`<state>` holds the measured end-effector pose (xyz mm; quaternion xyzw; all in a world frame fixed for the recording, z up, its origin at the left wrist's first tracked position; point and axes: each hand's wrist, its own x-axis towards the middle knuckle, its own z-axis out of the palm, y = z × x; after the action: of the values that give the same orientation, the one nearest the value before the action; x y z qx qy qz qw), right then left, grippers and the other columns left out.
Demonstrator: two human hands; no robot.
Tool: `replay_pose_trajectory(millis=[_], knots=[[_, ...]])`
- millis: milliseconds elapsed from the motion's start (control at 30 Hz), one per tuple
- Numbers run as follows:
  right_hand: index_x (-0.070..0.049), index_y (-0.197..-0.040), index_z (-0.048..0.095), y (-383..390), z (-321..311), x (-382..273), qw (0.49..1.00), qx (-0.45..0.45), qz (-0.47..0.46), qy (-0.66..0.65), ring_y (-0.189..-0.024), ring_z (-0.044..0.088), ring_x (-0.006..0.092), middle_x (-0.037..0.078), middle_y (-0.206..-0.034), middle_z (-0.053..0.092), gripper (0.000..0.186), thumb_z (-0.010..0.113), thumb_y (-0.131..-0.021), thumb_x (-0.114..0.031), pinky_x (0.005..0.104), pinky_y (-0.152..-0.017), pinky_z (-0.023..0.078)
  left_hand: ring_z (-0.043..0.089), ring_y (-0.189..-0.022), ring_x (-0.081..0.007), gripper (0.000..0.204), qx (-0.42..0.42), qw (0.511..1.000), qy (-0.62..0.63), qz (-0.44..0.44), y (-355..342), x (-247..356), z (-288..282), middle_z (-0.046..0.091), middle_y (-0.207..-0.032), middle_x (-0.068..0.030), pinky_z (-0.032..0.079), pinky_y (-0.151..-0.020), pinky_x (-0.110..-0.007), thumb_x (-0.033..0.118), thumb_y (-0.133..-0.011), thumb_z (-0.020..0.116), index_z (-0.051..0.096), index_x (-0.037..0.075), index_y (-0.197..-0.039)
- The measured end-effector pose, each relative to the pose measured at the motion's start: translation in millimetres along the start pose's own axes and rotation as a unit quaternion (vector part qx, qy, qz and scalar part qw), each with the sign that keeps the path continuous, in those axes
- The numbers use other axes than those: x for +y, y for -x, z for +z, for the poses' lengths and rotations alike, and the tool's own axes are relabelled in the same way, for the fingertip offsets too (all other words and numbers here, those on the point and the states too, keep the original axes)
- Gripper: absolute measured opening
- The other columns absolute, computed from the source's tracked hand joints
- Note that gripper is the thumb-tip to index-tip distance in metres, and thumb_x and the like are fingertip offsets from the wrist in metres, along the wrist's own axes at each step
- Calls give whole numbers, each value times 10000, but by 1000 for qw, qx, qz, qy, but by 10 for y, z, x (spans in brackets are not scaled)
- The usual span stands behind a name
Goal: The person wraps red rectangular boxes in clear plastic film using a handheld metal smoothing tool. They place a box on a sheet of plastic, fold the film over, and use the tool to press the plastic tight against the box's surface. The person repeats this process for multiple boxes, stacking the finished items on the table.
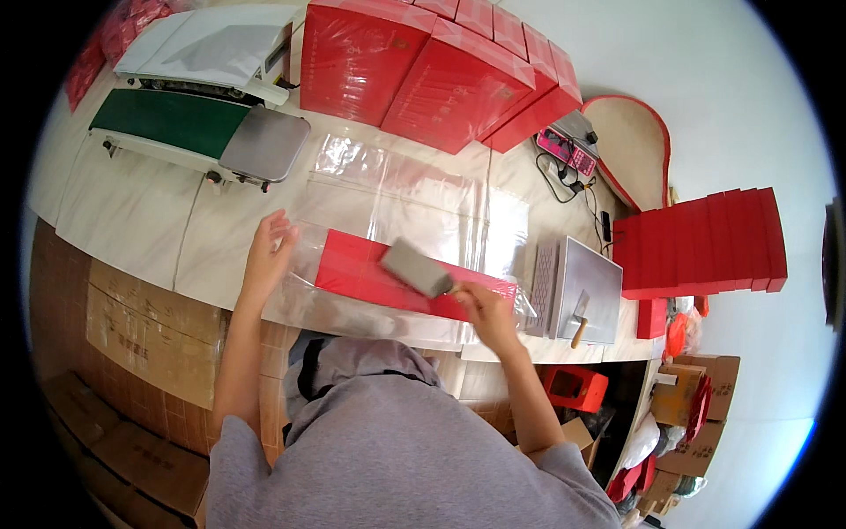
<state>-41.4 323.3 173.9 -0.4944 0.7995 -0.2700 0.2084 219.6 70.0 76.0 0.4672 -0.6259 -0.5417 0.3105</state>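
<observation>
In the middle of the frame a flat red box point(379, 275) lies on the bench point(132, 220), inside a clear plastic bag point(414, 198). The left hand point(269, 242) rests spread open just left of the box. The right hand point(485, 309) grips a grey scraper point(416, 268) lying on top of it.

The scraper's point(417, 268) blade blurred in motion, its handle hidden inside the right hand point(486, 313). The red box point(361, 269) lay partly covered by it.
</observation>
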Motion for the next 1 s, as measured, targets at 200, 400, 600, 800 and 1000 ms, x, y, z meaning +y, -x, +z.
replay_pose_trajectory(millis=[200,400,600,800,1000], knots=[[-67,-985,692,-232,432,-489,984,-53,-171,10,-729,658,311,115,-869,692,187,656,-887,-221,393,-609,527,637,-984,-143,395,-278,941,109,-158,70,121,-186,665,-1102,-61,448,-868,-292,404,-965,558,587,67,-1170],[-79,-988,699,-421,444,-479,982,-98,-152,49,-728,658,322,114,-845,692,210,642,-895,-258,408,-615,528,668,-909,-193,302,-264,938,132,-183,41,100,-137,670,-1058,-110,527,-807,-319,340,-995,518,546,41,-960],[-77,-1015,706,-689,370,-540,985,-100,-127,58,-721,656,331,126,-849,695,218,631,-905,-251,394,-616,525,680,-914,-224,298,-280,933,145,-173,-7,-65,-130,656,-1071,-131,538,-805,-327,326,-1011,490,523,37,-943],[-88,-988,711,-839,358,-538,989,-65,-121,45,-705,646,335,124,-842,691,203,614,-917,-252,396,-603,519,682,-937,-231,301,-295,930,132,-175,-32,-14,-147,654,-1071,-131,541,-823,-334,324,-1016,480,512,37,-932],[-43,-983,696,-875,346,-522,991,-45,-110,63,-711,646,339,144,-861,686,189,632,-910,-205,384,-616,518,676,-865,-192,282,-263,944,120,-157,-41,-75,-117,630,-922,-85,563,-754,-316,265,-1012,499,547,-4,-941]])
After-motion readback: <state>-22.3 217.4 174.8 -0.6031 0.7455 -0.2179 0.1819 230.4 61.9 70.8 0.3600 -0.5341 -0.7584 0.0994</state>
